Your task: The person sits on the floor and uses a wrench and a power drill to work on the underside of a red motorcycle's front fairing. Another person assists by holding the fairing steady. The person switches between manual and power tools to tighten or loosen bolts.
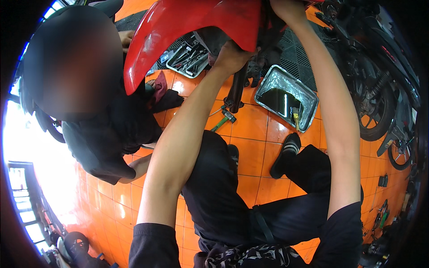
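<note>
A red motorcycle body panel [154, 33] with a curved, pointed lower end fills the top centre. My left hand [232, 58] reaches up under its lower edge, next to a dark upright tube [237, 87]; the fingers are hidden by the panel and the dark parts behind it. At the top edge, my right hand [286, 10] is against the right side of the red bodywork, its fingers out of sight. What either hand touches there cannot be made out.
A metal tray [308, 109] with dark liquid and a yellow-handled brush [295, 116] lies on orange tiles. Nearby are a hammer [223, 119] and a tool tray [194, 73]. Another person [107, 138] crouches at left. Parked motorcycles [373, 98] line the right.
</note>
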### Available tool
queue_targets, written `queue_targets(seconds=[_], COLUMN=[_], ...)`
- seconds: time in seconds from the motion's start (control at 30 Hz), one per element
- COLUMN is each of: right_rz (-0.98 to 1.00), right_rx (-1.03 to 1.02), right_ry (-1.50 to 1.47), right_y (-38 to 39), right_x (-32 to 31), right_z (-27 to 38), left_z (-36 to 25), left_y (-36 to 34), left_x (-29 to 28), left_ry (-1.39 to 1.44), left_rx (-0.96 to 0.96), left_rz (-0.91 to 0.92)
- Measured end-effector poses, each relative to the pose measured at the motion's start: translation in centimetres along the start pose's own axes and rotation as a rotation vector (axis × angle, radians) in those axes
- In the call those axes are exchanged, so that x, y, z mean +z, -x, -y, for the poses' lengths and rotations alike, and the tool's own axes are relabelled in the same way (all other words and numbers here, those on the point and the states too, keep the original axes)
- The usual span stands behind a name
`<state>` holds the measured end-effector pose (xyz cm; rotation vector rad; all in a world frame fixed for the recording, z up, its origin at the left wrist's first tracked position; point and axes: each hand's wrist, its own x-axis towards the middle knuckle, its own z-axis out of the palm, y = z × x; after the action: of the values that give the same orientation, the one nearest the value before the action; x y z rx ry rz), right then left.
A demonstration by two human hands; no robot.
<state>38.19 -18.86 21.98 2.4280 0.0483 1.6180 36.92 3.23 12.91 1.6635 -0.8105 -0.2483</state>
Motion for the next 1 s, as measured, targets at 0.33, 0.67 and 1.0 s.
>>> queue_targets(seconds=[0.33,0.67,1.0], right_rz=[-0.049,0.039,0.082], right_rx=[-0.066,0.083,0.212], right_ry=[0.207,0.078,-0.006], right_y=[0.1,0.4,-1.2], right_x=[0.1,0.8,-1.5], right_z=[-0.4,-1.3,1.0], left_z=[1.0,-0.4,-0.9], left_y=[-0.9,-0.6,-0.3], left_x=[0.3,0.2,-0.8], left_ry=[-0.174,-0.073,-0.114], left_rx=[0.038,0.007,-0.053], left_rz=[0.044,0.087,0.084])
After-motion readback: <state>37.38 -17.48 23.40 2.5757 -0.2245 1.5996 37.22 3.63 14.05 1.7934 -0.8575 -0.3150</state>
